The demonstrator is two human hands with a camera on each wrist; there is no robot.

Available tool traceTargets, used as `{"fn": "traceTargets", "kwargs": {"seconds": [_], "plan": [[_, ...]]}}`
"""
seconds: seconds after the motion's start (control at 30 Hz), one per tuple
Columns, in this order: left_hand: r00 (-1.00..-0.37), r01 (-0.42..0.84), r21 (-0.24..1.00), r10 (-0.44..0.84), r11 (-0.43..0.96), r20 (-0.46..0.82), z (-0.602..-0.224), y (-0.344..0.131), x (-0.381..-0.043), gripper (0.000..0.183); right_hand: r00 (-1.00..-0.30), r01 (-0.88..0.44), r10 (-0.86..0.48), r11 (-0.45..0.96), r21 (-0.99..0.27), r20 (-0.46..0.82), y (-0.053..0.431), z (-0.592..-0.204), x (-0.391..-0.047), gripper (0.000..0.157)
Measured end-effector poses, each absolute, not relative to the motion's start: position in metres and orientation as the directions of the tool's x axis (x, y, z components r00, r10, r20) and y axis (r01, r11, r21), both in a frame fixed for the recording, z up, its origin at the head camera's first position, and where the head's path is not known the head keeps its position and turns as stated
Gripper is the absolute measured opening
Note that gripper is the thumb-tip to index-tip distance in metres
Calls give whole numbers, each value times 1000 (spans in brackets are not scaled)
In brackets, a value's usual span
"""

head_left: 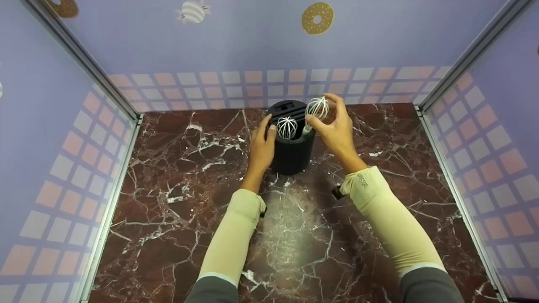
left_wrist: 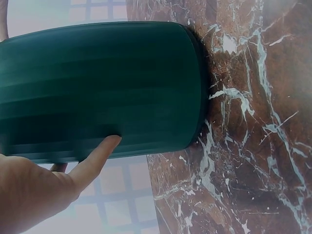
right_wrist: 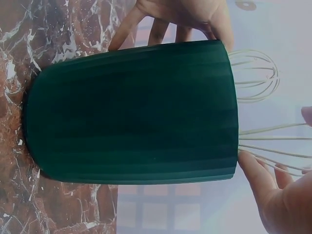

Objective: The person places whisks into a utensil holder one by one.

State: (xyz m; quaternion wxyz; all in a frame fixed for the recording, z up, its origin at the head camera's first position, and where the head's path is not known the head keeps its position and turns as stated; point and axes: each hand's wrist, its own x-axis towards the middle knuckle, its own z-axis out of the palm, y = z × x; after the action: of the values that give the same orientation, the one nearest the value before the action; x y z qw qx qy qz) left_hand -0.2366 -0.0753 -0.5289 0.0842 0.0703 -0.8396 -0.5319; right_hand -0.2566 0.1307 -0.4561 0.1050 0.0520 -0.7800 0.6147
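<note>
A dark green, ribbed utensil holder (head_left: 292,158) stands upright on the tabletop, with a black slotted insert (head_left: 286,108) at the back of its top. My left hand (head_left: 262,147) rests against its left side near the rim, fingers spread along the wall in the right wrist view. One white wire whisk (head_left: 286,128) sits in the front compartment, its wire head above the rim and its handle hidden. With thumb and fingers, my right hand (head_left: 338,128) holds a second whisk (head_left: 318,108) by its wire head. That whisk leans right, its lower end inside the rim.
A dark red marbled tabletop (head_left: 202,202) lies under the holder. Behind it rises a purple wall (head_left: 252,42) with tile and sweet prints. Patterned panels close off the left (head_left: 50,147) and right (head_left: 497,139) sides, edged with metal rails.
</note>
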Motion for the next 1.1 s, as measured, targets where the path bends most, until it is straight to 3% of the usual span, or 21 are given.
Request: {"fn": "traceTargets", "kwargs": {"seconds": [0.27, 0.63, 1.1], "plan": [[-976, -18, 909, -205, 416, 74, -530, -74, -237, 47, -964, -232, 60, 271, -934, 257, 134, -458, -256, 60], [-977, -24, 904, -203, 428, 70, -531, -74, -238, 48, -969, -214, 36, 374, -902, 245, 131, -459, -256, 69], [-978, -23, 910, -197, 413, 65, -530, -73, -238, 48, -968, -234, 26, 263, -936, 249, 132, -460, -255, 60]]}}
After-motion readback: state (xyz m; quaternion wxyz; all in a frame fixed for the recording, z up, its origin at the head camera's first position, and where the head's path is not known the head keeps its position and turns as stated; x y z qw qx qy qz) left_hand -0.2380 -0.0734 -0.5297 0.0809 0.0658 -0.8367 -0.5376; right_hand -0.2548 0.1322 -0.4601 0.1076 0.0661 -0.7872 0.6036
